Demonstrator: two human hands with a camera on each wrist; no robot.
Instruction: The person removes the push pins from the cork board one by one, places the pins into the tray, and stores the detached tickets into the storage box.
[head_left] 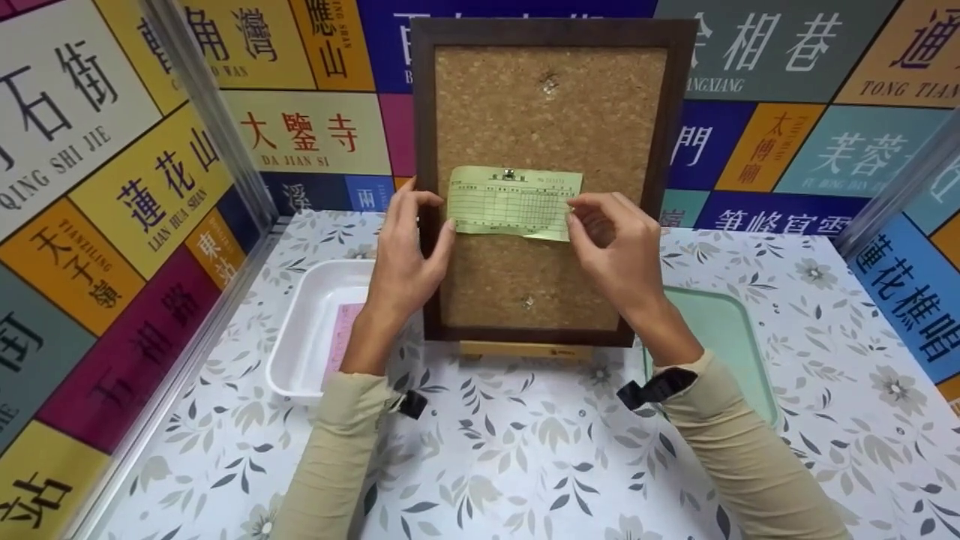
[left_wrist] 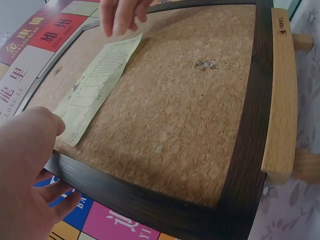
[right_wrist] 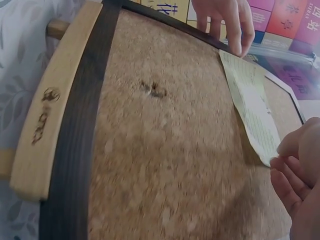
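A pale green receipt slip (head_left: 517, 204) lies across the middle of a dark-framed corkboard (head_left: 540, 289), with a small shiny pin (head_left: 509, 174) at its top edge. My left hand (head_left: 409, 244) is at the board's left side. Its thumb (left_wrist: 57, 125) touches the slip's left end, while the other fingers reach behind the frame (left_wrist: 125, 192). At the slip's right end, my right hand (head_left: 619, 240) pinches the edge between thumb and fingertips. The slip's lower edge curls slightly away from the cork.
The board stands on a wooden easel (head_left: 525, 349). A white tray (head_left: 289, 337) with a pink slip (head_left: 341, 334) sits at left, partly behind my left forearm. A green tray (head_left: 720, 337) lies at right. Worn patches (head_left: 529, 301) mark the cork. Sign-printed panels (head_left: 315, 131) surround the flower-patterned table (head_left: 510, 450).
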